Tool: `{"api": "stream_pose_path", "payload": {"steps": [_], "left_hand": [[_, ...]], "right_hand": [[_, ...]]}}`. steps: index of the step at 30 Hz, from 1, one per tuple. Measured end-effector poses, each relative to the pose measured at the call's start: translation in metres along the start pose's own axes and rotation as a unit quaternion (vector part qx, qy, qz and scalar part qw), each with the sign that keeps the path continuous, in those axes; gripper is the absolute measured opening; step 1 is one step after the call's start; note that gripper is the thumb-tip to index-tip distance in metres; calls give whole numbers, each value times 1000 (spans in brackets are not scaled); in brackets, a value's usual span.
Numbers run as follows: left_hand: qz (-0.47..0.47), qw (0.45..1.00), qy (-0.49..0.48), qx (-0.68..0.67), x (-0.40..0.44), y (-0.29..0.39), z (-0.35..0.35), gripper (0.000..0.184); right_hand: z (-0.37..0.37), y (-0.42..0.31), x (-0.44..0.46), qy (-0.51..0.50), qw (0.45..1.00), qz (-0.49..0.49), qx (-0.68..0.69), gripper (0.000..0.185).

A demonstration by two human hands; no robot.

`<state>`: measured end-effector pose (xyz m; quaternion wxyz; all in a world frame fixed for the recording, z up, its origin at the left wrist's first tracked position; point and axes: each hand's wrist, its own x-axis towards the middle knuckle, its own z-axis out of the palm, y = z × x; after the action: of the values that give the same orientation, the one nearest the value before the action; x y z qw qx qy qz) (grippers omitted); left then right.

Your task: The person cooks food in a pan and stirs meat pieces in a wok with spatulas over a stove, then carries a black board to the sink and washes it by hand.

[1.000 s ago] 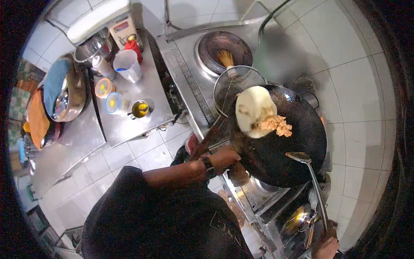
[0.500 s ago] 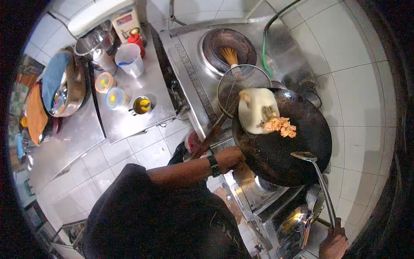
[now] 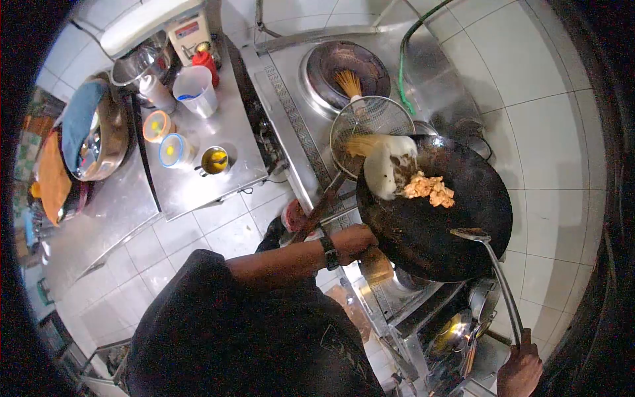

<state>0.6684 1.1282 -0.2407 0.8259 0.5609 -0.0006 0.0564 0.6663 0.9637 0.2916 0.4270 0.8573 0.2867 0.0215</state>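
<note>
My left hand (image 3: 359, 242), with a watch on its wrist, is closed on the near-left edge of a large black wok (image 3: 440, 241); the exact grip is partly hidden. The wok is tilted toward a round wire strainer (image 3: 369, 119) at its upper-left rim. Pale foamy liquid (image 3: 383, 173) in the wok runs over the rim in a yellowish stream into the strainer. Beside the foam lie orange-brown food pieces (image 3: 430, 190). In my right hand (image 3: 520, 370), at the lower right, is the long handle of a metal wok spatula (image 3: 493, 264), its head over the wok.
Behind the strainer, a second dark wok (image 3: 347, 69) holds a bamboo brush (image 3: 349, 85). A steel table (image 3: 211, 152) at left carries a clear jug (image 3: 197, 92), lidded tubs (image 3: 173, 151), a small metal cup (image 3: 215, 161) and a scale (image 3: 192, 36). A green hose (image 3: 403, 73) hangs at the back.
The foamy liquid has shifted left toward the strainer and now pours over the rim. The food pieces stay in the wok. My right hand and the spatula have moved slightly.
</note>
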Motion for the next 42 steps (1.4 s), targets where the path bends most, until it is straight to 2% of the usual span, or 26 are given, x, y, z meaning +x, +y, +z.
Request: {"api": "stream_pose_path", "payload": {"steps": [2, 6, 9, 10, 12, 13, 15, 17, 18, 21, 22, 23, 24, 25, 27, 29, 30, 31, 33, 34, 35, 36, 37, 39, 41, 42], "left_hand": [[78, 916, -70, 387, -10, 91, -14, 11], [35, 969, -75, 233, -6, 48, -3, 14], [-131, 985, -10, -114, -10, 82, -3, 12], [-3, 990, -26, 137, -9, 73, -6, 8], [126, 917, -39, 376, -5, 49, -9, 5], [29, 986, -55, 157, -4, 31, -5, 10], [-70, 993, -66, -73, 1, -28, 10, 18], [37, 993, 63, -94, 8, -71, 23, 8], [73, 987, 106, -98, 10, -72, 24, 6], [-59, 993, -99, 40, 2, 55, -8, 18], [-67, 973, -147, 167, -3, 104, -15, 20], [-73, 934, -193, 293, -5, 126, -18, 22], [-73, 934, -194, 291, -6, 115, -14, 22], [-84, 983, -142, 84, -7, 95, -9, 23], [-91, 984, -84, -128, -4, 95, -2, 24], [-279, 884, 29, -374, 1, 102, 4, 8], [-278, 884, 29, -374, 0, 104, 0, 8], [-143, 987, -60, -38, -2, 107, -8, 6], [12, 943, -140, 303, -2, 95, -8, 5], [-124, 986, -84, -72, 1, 77, 0, 5], [-239, 868, -14, -436, 3, 59, 5, 6], [-238, 868, -14, -436, -1, 78, 1, 6], [-148, 957, -51, -243, -9, 114, -6, 14], [-50, 995, -83, -36, -9, 117, -7, 24], [-274, 892, -66, -353, 2, 124, -3, 8], [-274, 892, -66, -352, -1, 126, -5, 8]], "right_hand": [[-1, 0, -1, -3, 1000, 19, 13, 31], [7, 11, -6, 17, 998, 30, 61, 33], [2, 11, -4, 13, 999, 22, 39, 34], [-1, 10, -2, -6, 999, 29, 14, 34], [-4, 11, 0, -1, 1000, 21, -1, 33], [-5, 11, 0, 4, 1000, 13, -15, 33], [-9, 10, 2, -20, 999, 30, -37, 32], [-11, 10, 2, -43, 996, 47, -59, 31], [-12, 11, 3, -28, 997, 49, -51, 30], [-19, 8, 5, 2, 998, 39, -57, 29], [-22, 7, 6, 16, 997, 27, -69, 29], [-23, 9, 5, 15, 997, 28, -69, 29], [-23, 14, 4, 26, 999, 33, -24, 31], [-24, 16, 4, 39, 998, 39, 23, 32], [-25, 17, 4, 19, 999, 39, -29, 32], [-29, 16, 7, 0, 996, 37, -80, 32], [-34, 14, 8, -4, 996, 44, -71, 31], [-36, 12, 10, -8, 997, 51, -62, 31], [-37, 12, 12, -2, 996, 34, -86, 30], [-37, 13, 13, 4, 994, 18, -109, 30], [-35, 17, 13, 5, 994, 18, -110, 30], [-32, 21, 12, 0, 995, 10, -102, 30], [-31, 24, 12, -5, 996, 2, -94, 31], [-40, 15, 16, 4, 993, 3, -114, 33], [-44, 14, 18, 13, 991, 5, -134, 34], [-44, 16, 18, 26, 989, -14, -144, 35]]}}
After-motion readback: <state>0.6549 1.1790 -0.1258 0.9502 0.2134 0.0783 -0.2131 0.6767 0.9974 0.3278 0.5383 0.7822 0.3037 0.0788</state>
